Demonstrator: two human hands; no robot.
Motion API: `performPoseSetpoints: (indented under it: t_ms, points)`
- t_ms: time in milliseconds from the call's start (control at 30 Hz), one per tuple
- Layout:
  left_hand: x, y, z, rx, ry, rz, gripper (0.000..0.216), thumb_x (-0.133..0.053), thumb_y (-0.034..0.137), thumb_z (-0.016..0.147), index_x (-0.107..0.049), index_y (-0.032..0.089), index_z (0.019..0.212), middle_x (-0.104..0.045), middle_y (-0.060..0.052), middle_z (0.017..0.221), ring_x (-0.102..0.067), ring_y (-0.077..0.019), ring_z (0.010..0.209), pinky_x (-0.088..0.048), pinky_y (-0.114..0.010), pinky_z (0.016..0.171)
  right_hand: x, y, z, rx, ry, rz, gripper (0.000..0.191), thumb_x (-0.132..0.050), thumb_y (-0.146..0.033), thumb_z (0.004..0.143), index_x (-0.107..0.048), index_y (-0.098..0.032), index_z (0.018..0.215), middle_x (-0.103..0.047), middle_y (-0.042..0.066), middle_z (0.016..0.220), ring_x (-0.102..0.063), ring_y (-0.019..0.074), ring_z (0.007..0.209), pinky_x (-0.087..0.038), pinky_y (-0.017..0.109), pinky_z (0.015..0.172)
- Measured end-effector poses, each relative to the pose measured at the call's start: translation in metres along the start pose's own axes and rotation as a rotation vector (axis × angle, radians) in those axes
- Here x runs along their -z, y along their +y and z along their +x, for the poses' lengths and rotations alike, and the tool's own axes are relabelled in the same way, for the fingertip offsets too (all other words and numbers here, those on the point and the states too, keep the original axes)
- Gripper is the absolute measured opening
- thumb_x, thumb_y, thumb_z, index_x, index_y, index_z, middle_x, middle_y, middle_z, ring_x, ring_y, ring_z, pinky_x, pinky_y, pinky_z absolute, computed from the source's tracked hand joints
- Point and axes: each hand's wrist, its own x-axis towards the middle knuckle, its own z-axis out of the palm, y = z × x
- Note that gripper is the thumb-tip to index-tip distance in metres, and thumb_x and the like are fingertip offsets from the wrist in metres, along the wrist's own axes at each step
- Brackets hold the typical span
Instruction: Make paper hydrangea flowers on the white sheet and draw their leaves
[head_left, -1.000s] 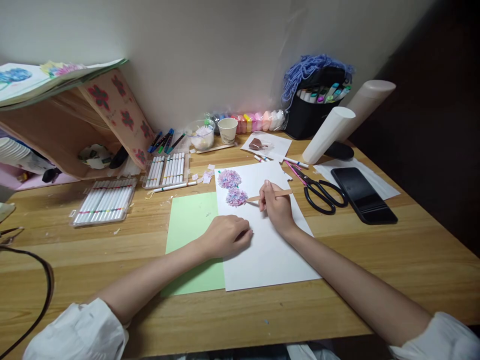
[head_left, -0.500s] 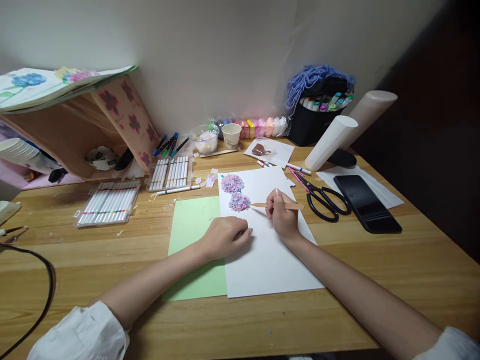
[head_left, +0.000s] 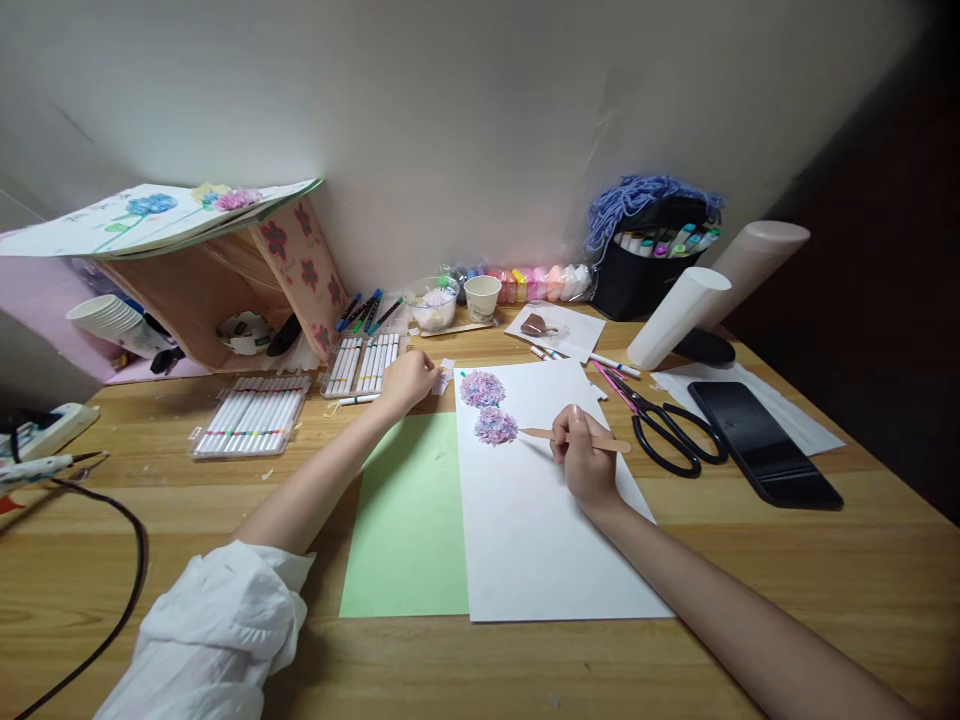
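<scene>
Reaching away from the white sheet [head_left: 540, 520], the left hand [head_left: 409, 382] has left its resting place near the sheet's left edge. It is now at the paper scraps [head_left: 444, 378] on the far left, beside the marker tray [head_left: 365, 362]. Its fingertips touch a pale scrap, but I cannot tell whether they have pinched it. The right hand [head_left: 589, 465] stays clamped on the wooden stick [head_left: 577, 440], whose tip lies just right of the nearer paper flower [head_left: 496, 427]. Only the right hand now rests on the sheet on the counter [head_left: 187, 500], so work on the flower looks paused.
</scene>
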Motion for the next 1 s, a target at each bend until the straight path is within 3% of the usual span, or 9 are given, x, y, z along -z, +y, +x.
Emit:
performPoseSetpoints:
  t_ms: [167, 300, 500, 633, 767, 1000]
  points:
    - [0.001, 0.001, 0.007, 0.001, -0.061, -0.017, 0.016, -0.056, 0.027, 0.077, -0.064, 0.018, 0.067, -0.071, -0.009, 0.081, -0.063, -0.0226, 0.078, -0.039, -0.027, 0.062, 0.000, -0.001, 0.000, 0.001, -0.009, -0.004, 0.047, -0.034, -0.048, 0.095, -0.041, -0.022, 0.057, -0.039, -0.005, 0.042, -0.037, 0.0106, 0.039, -0.029, 0.026, 0.043]
    - [0.003, -0.004, 0.010, -0.010, -0.083, -0.043, 0.021, -0.053, 0.028, 0.080, -0.063, 0.018, 0.065, -0.068, -0.006, 0.068, -0.060, -0.0182, 0.067, -0.036, -0.025, 0.057, 0.000, 0.000, 0.000, -0.008, -0.013, 0.007, 0.047, -0.034, -0.048, 0.095, -0.041, -0.022, 0.057, -0.039, -0.005, 0.042, -0.036, 0.0104, 0.039, -0.029, 0.025, 0.043]
    - [0.006, -0.011, 0.008, -0.024, -0.058, -0.058, 0.023, -0.051, 0.033, 0.083, -0.067, 0.017, 0.077, -0.068, -0.006, 0.072, -0.059, -0.0186, 0.067, -0.036, -0.025, 0.058, 0.001, 0.000, 0.000, 0.002, -0.026, 0.014, 0.047, -0.034, -0.047, 0.095, -0.042, -0.021, 0.057, -0.040, -0.005, 0.043, -0.037, 0.0106, 0.040, -0.029, 0.026, 0.044]
    - [0.006, -0.010, 0.009, -0.081, -0.098, -0.076, 0.016, -0.060, 0.032, 0.077, -0.070, 0.019, 0.075, -0.071, -0.006, 0.078, -0.061, -0.0189, 0.071, -0.037, -0.025, 0.060, 0.000, -0.001, 0.000, -0.003, -0.028, 0.021, 0.047, -0.034, -0.047, 0.095, -0.042, -0.021, 0.057, -0.040, -0.005, 0.043, -0.037, 0.0103, 0.040, -0.029, 0.026, 0.044]
    - [0.005, -0.008, 0.010, -0.094, -0.109, -0.087, 0.014, -0.060, 0.025, 0.076, -0.070, 0.018, 0.069, -0.070, -0.005, 0.070, -0.060, -0.0179, 0.067, -0.037, -0.025, 0.059, -0.001, -0.002, 0.000, -0.008, -0.007, 0.022, 0.047, -0.034, -0.048, 0.095, -0.042, -0.021, 0.057, -0.039, -0.005, 0.043, -0.036, 0.0100, 0.039, -0.029, 0.026, 0.043]
    - [0.010, -0.006, -0.003, -0.092, 0.029, -0.107, 0.020, -0.054, 0.029, 0.080, -0.070, 0.016, 0.084, -0.070, -0.006, 0.077, -0.060, -0.0184, 0.071, -0.036, -0.025, 0.058, 0.000, -0.004, -0.001, 0.003, -0.012, 0.016, 0.047, -0.034, -0.048, 0.095, -0.041, -0.022, 0.057, -0.039, -0.005, 0.044, -0.037, 0.0100, 0.040, -0.030, 0.025, 0.043]
